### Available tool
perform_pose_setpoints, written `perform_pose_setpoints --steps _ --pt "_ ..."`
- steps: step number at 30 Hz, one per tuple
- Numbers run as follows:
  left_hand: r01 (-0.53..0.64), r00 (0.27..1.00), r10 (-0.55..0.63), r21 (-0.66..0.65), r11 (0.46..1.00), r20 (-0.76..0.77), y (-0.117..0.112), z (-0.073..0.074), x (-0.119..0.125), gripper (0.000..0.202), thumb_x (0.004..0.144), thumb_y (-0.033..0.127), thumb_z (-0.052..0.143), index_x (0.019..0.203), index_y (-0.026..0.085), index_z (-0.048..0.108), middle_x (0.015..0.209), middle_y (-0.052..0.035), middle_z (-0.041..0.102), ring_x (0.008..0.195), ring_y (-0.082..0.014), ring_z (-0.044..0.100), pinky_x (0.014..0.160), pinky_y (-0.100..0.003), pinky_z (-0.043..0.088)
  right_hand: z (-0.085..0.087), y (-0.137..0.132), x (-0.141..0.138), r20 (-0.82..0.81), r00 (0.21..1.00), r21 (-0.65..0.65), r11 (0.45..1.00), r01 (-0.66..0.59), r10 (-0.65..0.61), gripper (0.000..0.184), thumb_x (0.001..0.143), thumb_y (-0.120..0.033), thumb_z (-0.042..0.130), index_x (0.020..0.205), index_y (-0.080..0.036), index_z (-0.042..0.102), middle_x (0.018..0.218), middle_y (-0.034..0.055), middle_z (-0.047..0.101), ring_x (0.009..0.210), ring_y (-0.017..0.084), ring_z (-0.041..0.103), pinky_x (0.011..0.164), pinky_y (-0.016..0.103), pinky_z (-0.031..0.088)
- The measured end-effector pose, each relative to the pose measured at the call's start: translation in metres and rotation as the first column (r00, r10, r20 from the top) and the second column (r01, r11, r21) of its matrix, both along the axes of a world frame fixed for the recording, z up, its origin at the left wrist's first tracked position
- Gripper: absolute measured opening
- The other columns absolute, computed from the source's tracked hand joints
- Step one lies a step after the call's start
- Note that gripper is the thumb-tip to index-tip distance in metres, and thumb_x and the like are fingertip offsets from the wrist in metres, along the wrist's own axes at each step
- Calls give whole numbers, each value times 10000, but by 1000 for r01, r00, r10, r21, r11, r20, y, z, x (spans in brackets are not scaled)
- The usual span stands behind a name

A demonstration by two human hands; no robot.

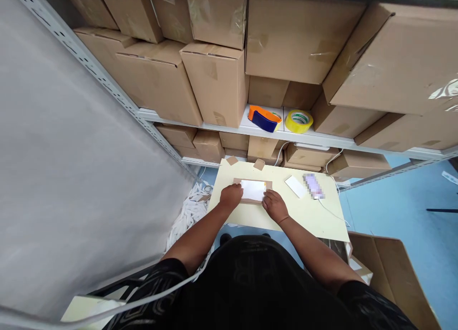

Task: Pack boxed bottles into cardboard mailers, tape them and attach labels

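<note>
A small flat cardboard box [252, 201] lies on the pale yellow table. Over its top sits a white label [253, 190] with a small orange mark near its right edge. My left hand [232, 196] has its fingers closed on the label's left edge, against the box. At the label's right edge, my right hand [275, 205] pinches with bent fingers. The fingertips of both hands are partly hidden, and the label's print is too small to read.
On the table [300, 215], a white pad [296, 186] and a phone [313, 186] with a cable lie to the right. The shelf [229, 128] behind holds cartons, a tape dispenser [265, 118] and a yellow tape roll [299, 121]. Paper strips [186, 215] heap at left.
</note>
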State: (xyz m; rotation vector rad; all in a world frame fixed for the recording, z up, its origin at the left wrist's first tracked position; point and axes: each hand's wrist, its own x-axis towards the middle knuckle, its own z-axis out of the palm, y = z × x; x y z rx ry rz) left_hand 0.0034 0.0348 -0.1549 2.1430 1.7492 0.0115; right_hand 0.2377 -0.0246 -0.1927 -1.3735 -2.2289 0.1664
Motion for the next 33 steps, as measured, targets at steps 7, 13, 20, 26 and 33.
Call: perform_pose_setpoints --steps 7,13,20,26,33 --pt "-250 953 230 83 965 197 1 -10 -20 478 900 438 635 1282 152 601 1319 -195 598 1288 -353 536 1040 -430 448 -2 -16 8 -148 964 -94 973 209 -221 208 922 -274 581 1033 -201 741 1269 154 667 1278 322 558 1125 536 442" --pt "-266 765 449 -409 873 462 -5 -15 -40 535 937 520 574 1375 213 556 1375 -134 650 1209 -295 637 987 -369 482 -15 -5 2 -298 651 -659 644 388 -698 552 871 -526 589 1319 -205 624 1269 130 684 1058 290 683 930 436 550" --pt "-71 735 277 -335 939 619 -9 5 -36 495 971 468 529 1399 219 547 1348 -112 675 1218 -272 639 1002 -362 470 5 -14 -16 -390 545 -657 639 399 -742 511 879 -605 559 1210 -235 682 1079 71 760 889 260 722 823 392 573" --pt "51 748 159 -294 954 645 -12 38 -6 497 973 454 521 1409 217 549 1347 -111 674 1204 -266 645 999 -365 487 31 -63 2 -416 407 -595 582 555 -813 508 900 -604 539 1230 -244 679 1129 84 753 891 265 727 808 400 582" --pt "219 755 12 -269 938 655 -43 82 85 512 984 491 498 1435 252 543 1374 -86 668 1186 -267 657 981 -352 502 59 -124 78 -491 256 -560 527 639 -833 508 923 -624 495 1182 -247 716 1094 75 763 900 266 713 782 376 574"
